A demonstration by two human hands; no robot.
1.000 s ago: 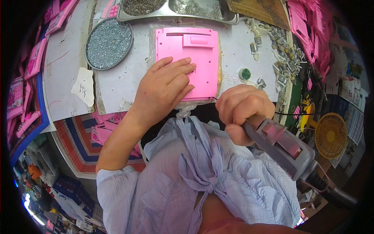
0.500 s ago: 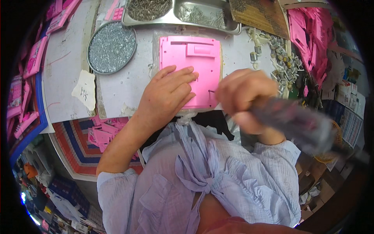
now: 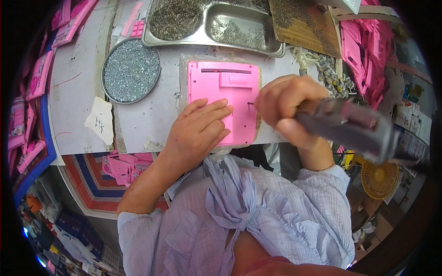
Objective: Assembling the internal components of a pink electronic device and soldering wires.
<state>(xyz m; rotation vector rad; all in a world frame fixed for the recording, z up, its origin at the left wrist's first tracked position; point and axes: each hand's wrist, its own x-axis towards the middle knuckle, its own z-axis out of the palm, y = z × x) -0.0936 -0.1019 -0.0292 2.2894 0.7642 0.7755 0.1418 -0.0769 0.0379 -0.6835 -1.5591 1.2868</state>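
A pink plastic casing [image 3: 242, 117] lies flat on the worktable, on a clear plastic-wrapped pad. My left hand [image 3: 202, 126] rests open on its left part, fingers stretched across the surface. Closed round the dark grip of an electric screwdriver [image 3: 354, 124] is my right hand [image 3: 290, 103], at the casing's right edge. The tool's thin bit [image 3: 251, 103] reaches over the right side of the casing, at a hole there. Whether a screw sits under the tip is too small to tell. The screwdriver's body slants away to the right.
A round dish of small screws [image 3: 131, 69] stands left of the casing. Behind it is a metal tray [image 3: 216, 45] with springs, beside a cardboard sheet [image 3: 299, 23]. Small motors [image 3: 334, 76] lie at the right. Pink parts [image 3: 366, 55] are piled beyond; a yellow fan [image 3: 380, 179] stands lower right.
The view has tilted, so the table appears lower. The screwdriver bit has moved away from me along the casing's right side to a farther hole. My left hand stays on the casing.
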